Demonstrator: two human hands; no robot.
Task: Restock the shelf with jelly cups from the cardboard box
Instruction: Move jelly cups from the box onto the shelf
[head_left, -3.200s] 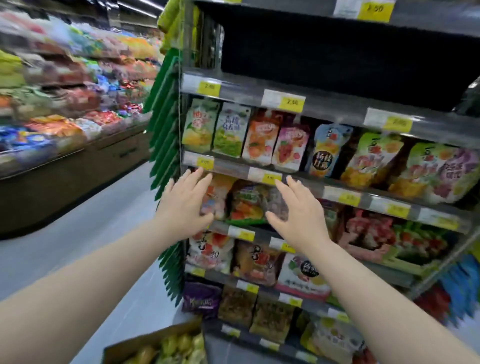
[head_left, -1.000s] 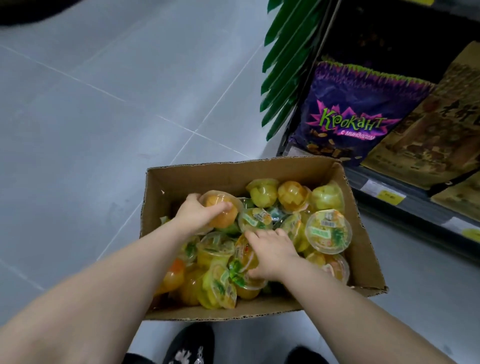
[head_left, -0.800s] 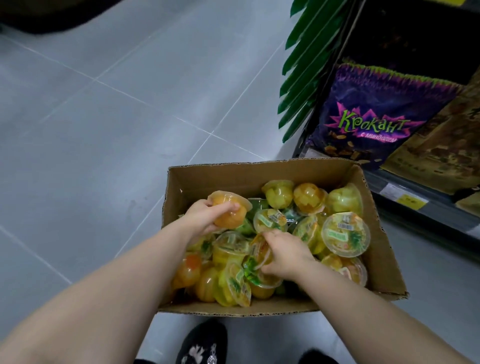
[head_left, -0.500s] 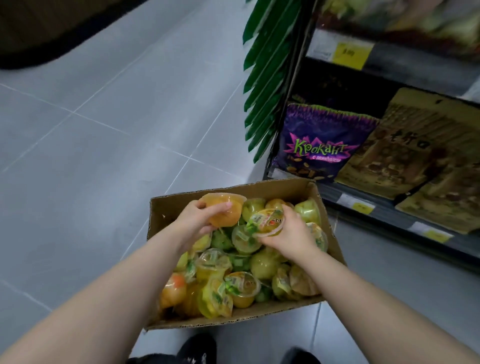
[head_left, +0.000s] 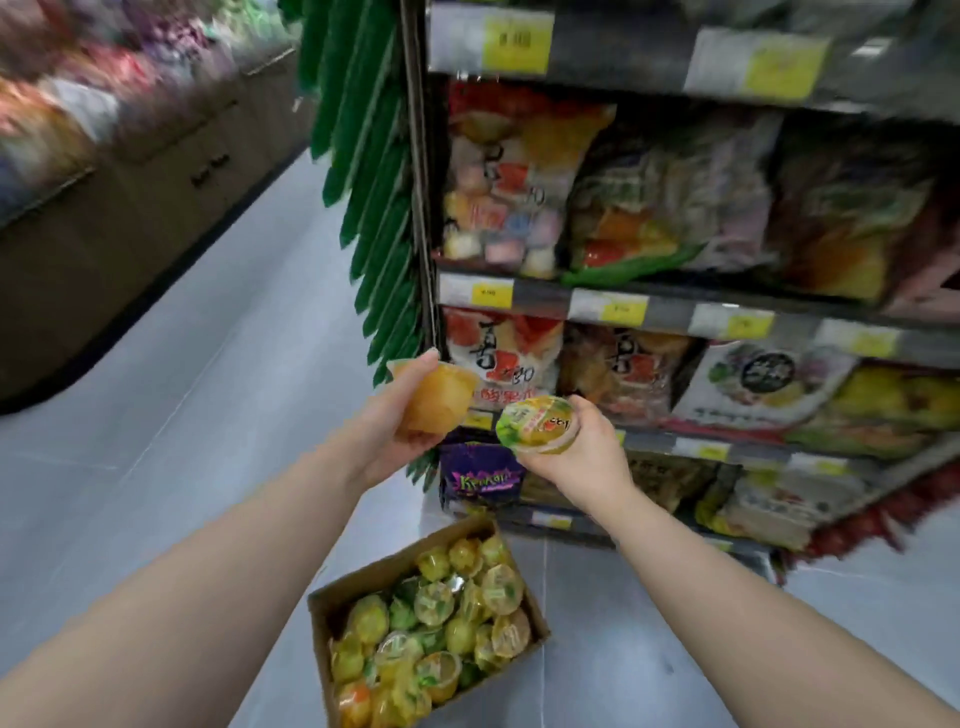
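Head view: orange cup (head_left: 434, 397) gripped in left hand (head_left: 397, 431), green-lidded cup (head_left: 537, 423) in right hand (head_left: 584, 449), raised toward shelf (head_left: 670, 306) for stocking; box (head_left: 431, 631) below.

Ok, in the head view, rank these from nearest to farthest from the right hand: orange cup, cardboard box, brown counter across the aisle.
1. The orange cup: held in the left hand, just left of the right hand and its green-lidded cup.
2. The cardboard box: on the floor, below both arms.
3. The brown counter: far left, across the aisle.
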